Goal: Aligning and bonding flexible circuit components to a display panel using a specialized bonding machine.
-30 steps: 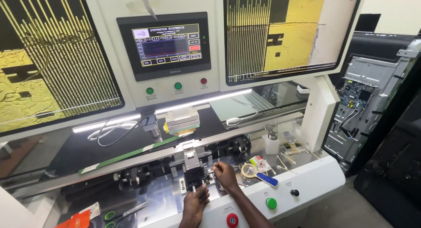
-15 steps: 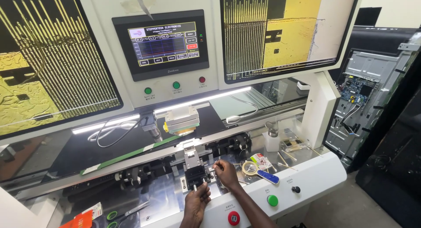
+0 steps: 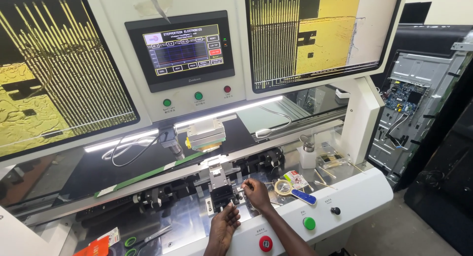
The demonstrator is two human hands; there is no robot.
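My left hand (image 3: 224,225) rests on the front of a small black adjustment stage (image 3: 221,194) at the middle of the machine bed, fingers curled against its lower edge. My right hand (image 3: 256,193) sits just to the right of the stage, its fingertips pinched on a small knob at the stage's side. Above the stage hangs a metal press head (image 3: 206,134) over a long dark panel with a green strip (image 3: 148,174) along its near edge.
Two large monitors (image 3: 59,74) (image 3: 315,34) show magnified gold lines; a small touchscreen (image 3: 185,49) sits between them. A tape roll (image 3: 283,187), blue-handled tool (image 3: 302,196), cotton swabs (image 3: 330,161) and bottle (image 3: 307,152) lie right. Scissors (image 3: 143,238) lie left. Green (image 3: 309,223) and red (image 3: 265,243) buttons line the front edge.
Both hands stay at the black stage with hardly any shift. The view has tilted slightly.
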